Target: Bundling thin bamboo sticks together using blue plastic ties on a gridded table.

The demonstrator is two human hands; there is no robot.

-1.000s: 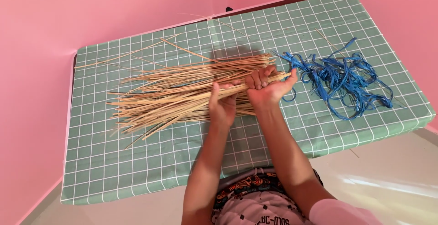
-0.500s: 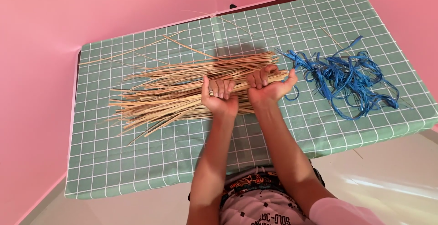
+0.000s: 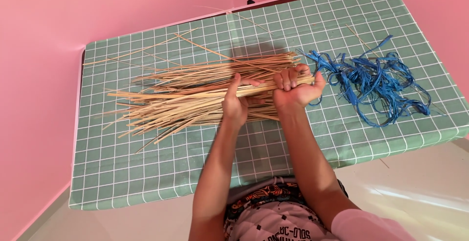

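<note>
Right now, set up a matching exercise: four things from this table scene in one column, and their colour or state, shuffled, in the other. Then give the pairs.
Things:
1. stick bundle
2. blue strips
3. tablecloth
4. right hand

States:
A. green with a white grid
B. closed around one end of the sticks
C. tan, fanned out toward the left
D. lying in a loose tangle

Pairs: 1-C, 2-D, 3-A, 4-B

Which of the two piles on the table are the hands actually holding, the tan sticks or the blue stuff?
The tan sticks. Both the left hand and the right hand grip that bundle near its end; the tangled blue strips lie untouched beside the right hand.
</note>
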